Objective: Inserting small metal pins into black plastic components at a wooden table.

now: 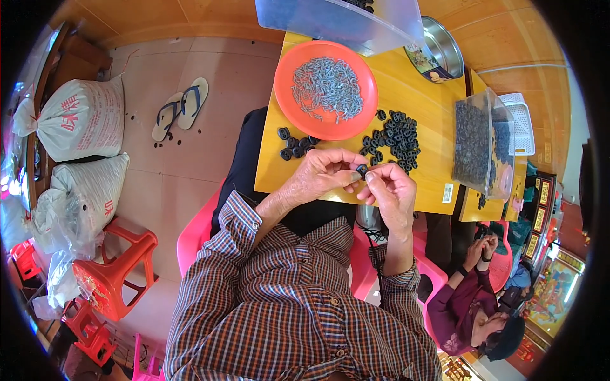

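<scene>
At the near edge of the yellow wooden table (pixel 422 95), I had both hands on one small black plastic part (pixel 361 170), pinched between them. Left hand (pixel 327 173): thumb and index finger closed on the part's left side, other fingers curled. Right hand (pixel 392 190): thumb and index closed on its right side, the rest loosely bent. Couldn't tell whether anything else was tucked in either palm.

Just beyond the left hand sat a small group of black parts (pixel 297 146); beyond the right, a bigger loose pile (pixel 400 136) of them. Behind the small group: a shallow orange-red basin (pixel 343 131) holding a spread of slender grey pieces (pixel 327 86), too small on my feed to identify.

Far side of the table had a translucent plastic tub (pixel 381 28) and a round metal tin (pixel 445 47). On the right stood a clear bin (pixel 502 174) with lots of black parts inside, a white perforated basket (pixel 522 127) just beside it. Flip-flops (pixel 190 105) lay on the tiled floor (pixel 216 70), left.
</scene>
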`<state>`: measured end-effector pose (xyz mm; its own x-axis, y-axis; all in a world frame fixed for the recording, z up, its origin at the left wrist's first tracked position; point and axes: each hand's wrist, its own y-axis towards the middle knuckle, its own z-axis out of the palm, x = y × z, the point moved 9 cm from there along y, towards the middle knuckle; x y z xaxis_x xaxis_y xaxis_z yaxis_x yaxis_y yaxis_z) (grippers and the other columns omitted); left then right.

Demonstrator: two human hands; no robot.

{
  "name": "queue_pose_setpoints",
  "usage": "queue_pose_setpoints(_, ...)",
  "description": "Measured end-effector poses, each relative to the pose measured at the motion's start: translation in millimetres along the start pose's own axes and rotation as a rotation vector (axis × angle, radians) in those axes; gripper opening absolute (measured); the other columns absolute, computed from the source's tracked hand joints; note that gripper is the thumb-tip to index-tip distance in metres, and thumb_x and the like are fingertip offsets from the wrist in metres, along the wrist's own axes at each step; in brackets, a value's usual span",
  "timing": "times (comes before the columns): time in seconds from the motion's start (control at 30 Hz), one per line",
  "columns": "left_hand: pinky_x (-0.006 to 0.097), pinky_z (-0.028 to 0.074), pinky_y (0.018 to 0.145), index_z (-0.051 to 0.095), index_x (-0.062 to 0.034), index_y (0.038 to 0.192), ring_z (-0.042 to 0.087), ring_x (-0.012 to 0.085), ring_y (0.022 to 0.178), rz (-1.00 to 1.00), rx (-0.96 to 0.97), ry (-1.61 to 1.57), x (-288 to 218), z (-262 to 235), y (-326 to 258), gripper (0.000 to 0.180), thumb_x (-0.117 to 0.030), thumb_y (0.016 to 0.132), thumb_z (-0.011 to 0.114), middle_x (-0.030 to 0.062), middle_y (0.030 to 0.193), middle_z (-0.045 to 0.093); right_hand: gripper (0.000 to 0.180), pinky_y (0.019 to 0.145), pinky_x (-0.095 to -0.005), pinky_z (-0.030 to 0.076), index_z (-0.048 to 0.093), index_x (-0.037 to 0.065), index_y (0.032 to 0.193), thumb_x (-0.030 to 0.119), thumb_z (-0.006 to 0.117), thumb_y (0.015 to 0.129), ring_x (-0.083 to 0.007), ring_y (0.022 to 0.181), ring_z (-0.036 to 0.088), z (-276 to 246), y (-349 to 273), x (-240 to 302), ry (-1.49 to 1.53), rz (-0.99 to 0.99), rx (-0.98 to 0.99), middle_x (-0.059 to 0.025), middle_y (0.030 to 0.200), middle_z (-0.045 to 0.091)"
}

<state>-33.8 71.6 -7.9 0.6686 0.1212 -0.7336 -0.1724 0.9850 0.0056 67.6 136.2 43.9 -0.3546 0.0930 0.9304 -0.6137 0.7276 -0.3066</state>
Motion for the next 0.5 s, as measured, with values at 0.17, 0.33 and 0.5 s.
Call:
queue_pose_setpoints(0.17, 0.027, 0.053, 0.070, 0.060, 0.0048, 0.117, 0.064, 0.0130, 0.077, 0.057, 0.030, 0.011, -2.3, 1.1, -0.5, 0.029, 0.007, 0.088, 0.056, 0.0041, 0.094, 0.060, 0.008, 0.051, -0.0205, 0.048, 0.058, -0.003, 0.087, 0.005, 0.060, 0.088, -0.0098, 0.060, 0.062, -0.9, 0.1, -1.4, -0.031, 0.008, 0.018, -0.0059, 0.072, 0.063)
queue_pose_setpoints(0.33, 0.027, 0.053, 0.070, 0.060, 0.0042, 0.117, 0.064, 0.0126, 0.077, 0.030, 0.026, 0.022, -3.1, 1.9, -0.9, 0.029, 0.006, 0.088, 0.057, 0.0047, 0.092, 0.062, 0.008, 0.051, -0.0206, 0.048, 0.058, -0.003, 0.087, 0.005, 0.060, 0.088, -0.0099, 0.060, 0.062, -1.2, -0.6, -0.9, -0.050, 0.005, 0.014, -0.0061, 0.072, 0.063)
queue_pose_setpoints(0.5, 0.027, 0.053, 0.070, 0.060, 0.0038, 0.117, 0.064, 0.0121, 0.076, 0.025, 0.005, 0.034, -2.9, -0.1, -1.5, 0.028, 0.005, 0.089, 0.057, 0.0059, 0.089, 0.064, 0.009, 0.049, -0.0198, 0.047, 0.058, -0.002, 0.087, 0.007, 0.060, 0.089, -0.0093, 0.058, 0.062, -0.1, -0.9, -1.1, -0.030, -0.003, -0.008, -0.0052, 0.071, 0.062)
